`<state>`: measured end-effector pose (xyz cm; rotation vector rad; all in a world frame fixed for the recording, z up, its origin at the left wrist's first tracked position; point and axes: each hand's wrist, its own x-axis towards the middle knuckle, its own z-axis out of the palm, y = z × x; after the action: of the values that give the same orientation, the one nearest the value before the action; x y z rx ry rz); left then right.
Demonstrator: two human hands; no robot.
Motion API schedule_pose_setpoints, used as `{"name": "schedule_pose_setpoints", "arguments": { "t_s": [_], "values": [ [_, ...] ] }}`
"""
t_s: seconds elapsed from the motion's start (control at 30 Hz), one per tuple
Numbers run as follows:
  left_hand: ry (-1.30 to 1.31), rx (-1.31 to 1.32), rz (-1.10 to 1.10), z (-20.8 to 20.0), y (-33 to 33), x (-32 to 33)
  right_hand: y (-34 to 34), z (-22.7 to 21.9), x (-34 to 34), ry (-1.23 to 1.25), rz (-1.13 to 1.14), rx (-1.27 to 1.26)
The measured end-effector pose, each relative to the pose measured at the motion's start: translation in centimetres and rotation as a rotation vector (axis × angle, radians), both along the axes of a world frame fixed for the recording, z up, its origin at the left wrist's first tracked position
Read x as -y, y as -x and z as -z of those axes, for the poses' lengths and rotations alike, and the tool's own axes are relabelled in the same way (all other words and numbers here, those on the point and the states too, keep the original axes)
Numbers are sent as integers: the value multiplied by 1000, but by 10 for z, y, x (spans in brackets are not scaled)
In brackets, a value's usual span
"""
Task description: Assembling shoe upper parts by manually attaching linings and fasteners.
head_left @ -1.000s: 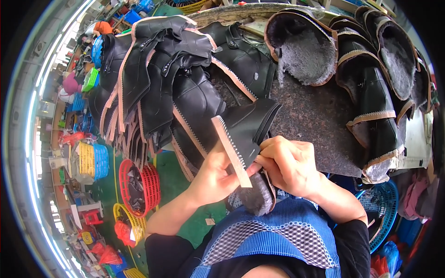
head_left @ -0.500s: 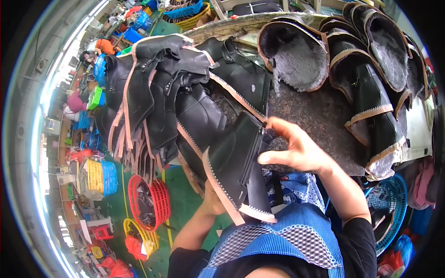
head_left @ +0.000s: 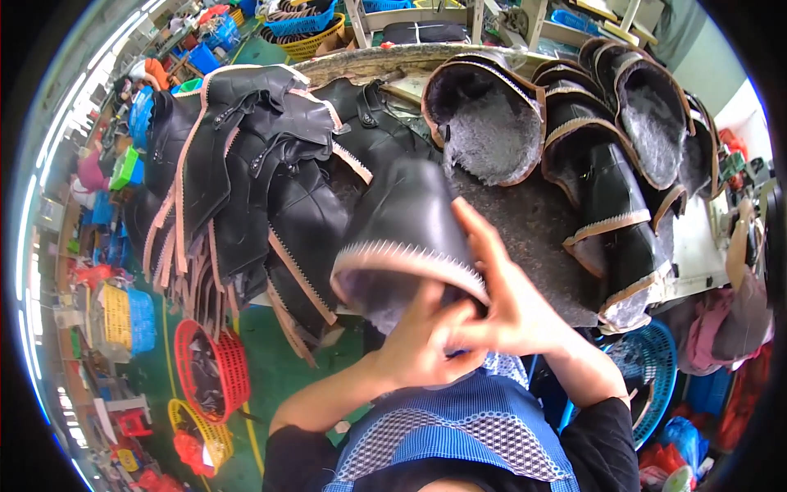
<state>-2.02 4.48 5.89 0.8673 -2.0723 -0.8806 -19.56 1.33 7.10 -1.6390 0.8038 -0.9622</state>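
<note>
A black leather boot upper (head_left: 407, 211) with a tan, zigzag-stitched edge is held in front of my chest, its open rim facing down toward me. My left hand (head_left: 428, 340) is closed at this rim, with some fingers reaching inside it. Against the upper's right side lies my right hand (head_left: 512, 307), closed around the rim with one finger stretched up along the leather. The fingers of both hands meet below the rim and partly cover one another. To the left, a pile of flat black uppers (head_left: 238, 148) with tan edging hangs over the table edge.
Fleece-lined boot uppers (head_left: 492, 123) stand at the back and right of the dark worktable (head_left: 537, 238). A red basket (head_left: 215, 369) and a yellow basket (head_left: 201, 435) are on the green floor at left. A blue basket (head_left: 656, 369) stands right. Another person's arm (head_left: 740, 242) shows far right.
The upper has turned from lying side-on to showing its open, rounded rim. My left hand has come up from behind it to the rim, and both hands are now close together.
</note>
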Motion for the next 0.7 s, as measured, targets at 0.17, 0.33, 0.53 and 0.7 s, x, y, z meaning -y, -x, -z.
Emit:
{"name": "schedule_pose_setpoints", "arguments": {
  "t_s": [0.17, 0.33, 0.53, 0.7],
  "values": [
    [85, -161, 286, -11, 23, 20, 42, -5, 80, 48, 296, -125],
    [165, -43, 79, 0, 0, 33, 96, 4, 213, 526, 700, -944],
    [-691, -523, -499, 63, -71, 158, 68, 33, 239, 1063, 764, -1125],
    [-635, -712, -618, 90, -55, 244, 38, 1, 195, 1234, 746, -872]
  ]
}}
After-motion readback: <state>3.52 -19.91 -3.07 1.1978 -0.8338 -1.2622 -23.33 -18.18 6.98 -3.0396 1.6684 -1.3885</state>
